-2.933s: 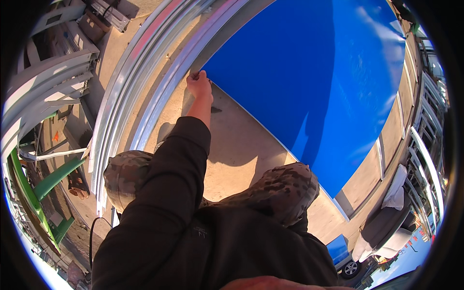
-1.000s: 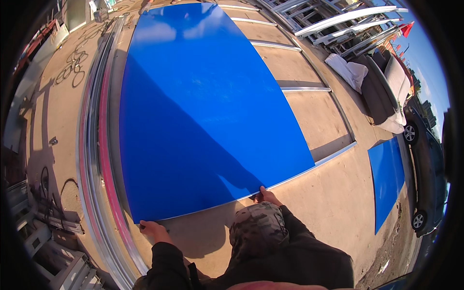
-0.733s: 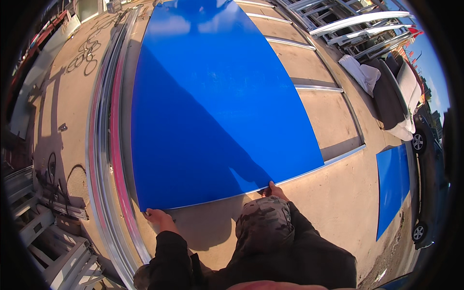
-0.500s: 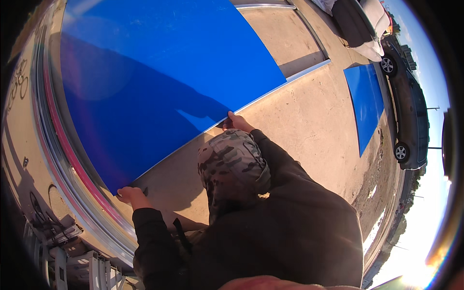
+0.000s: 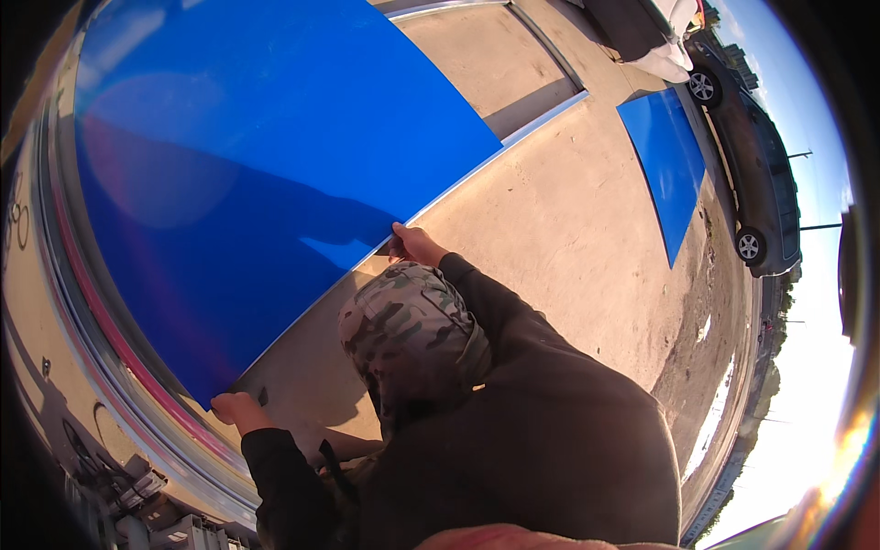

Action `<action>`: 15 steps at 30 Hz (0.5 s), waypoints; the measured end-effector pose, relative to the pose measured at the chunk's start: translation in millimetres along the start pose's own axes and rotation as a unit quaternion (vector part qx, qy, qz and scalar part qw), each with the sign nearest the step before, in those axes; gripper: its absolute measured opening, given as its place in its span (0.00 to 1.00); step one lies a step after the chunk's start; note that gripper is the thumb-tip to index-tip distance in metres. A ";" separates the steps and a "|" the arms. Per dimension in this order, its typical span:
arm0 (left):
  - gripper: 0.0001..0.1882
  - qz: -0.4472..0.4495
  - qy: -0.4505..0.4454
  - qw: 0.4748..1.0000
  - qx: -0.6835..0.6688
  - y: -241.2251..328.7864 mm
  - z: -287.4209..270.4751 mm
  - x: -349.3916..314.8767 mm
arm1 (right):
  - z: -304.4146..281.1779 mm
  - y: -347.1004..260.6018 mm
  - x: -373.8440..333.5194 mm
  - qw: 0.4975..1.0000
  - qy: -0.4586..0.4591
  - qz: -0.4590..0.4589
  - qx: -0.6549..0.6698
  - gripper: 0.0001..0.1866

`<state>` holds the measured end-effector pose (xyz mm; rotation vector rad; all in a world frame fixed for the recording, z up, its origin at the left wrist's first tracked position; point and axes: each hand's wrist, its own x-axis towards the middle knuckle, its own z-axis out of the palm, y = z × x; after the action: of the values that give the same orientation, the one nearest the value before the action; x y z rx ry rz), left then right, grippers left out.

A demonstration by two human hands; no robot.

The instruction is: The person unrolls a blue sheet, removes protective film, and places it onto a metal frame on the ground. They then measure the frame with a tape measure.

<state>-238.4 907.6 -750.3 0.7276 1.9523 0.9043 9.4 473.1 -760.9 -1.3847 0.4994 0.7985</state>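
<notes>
A large, smooth blue sheet [image 5: 302,101] lies over a silver metal frame [image 5: 541,119], whose edge shows along the sheet's near side. My left hand [image 5: 240,411] is closed on the sheet's near left corner, thumb on top. Farther right along the same edge, my right hand [image 5: 414,244] grips the rim, its thumb above and its other fingers partly hidden below. Both arms are in dark sleeves. Camouflage-patterned cloth [image 5: 412,321] bulges between them. A dark shadow covers the near part of the sheet.
Long metal rails [image 5: 137,367], one reddish, run along the left side. A smaller blue sheet [image 5: 667,165] lies on the concrete to the right, with a parked dark car [image 5: 756,174] beyond it. Metal pieces [image 5: 183,532] are piled at lower left. Low sun glares at lower right.
The whole view has turned slightly, so the sheet, frame and car appear farther left. Both hands keep their hold on the same edge, and the sheet shows no clear shift against the frame.
</notes>
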 end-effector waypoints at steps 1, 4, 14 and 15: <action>0.20 0.002 -0.002 1.000 0.018 2.3 -0.4 -0.3 | -0.2 -1.8 -2.5 1.000 0.009 -0.001 -0.012 0.25; 0.21 0.005 0.002 0.999 0.045 3.9 1.8 4.1 | 2.0 -11.2 -9.3 0.998 0.044 -0.013 -0.046 0.23; 0.20 0.009 0.070 0.980 -0.186 16.8 18.8 8.6 | 18.6 -20.2 -15.2 0.996 0.017 -0.038 0.075 0.28; 0.22 -0.003 0.083 0.981 -0.173 25.2 18.4 2.9 | 19.6 -20.8 -13.4 0.992 -0.023 -0.041 0.113 0.28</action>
<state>-220.1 930.1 -738.3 0.4554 1.8687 1.2948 13.5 489.7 -734.4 -1.1671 0.4785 0.6840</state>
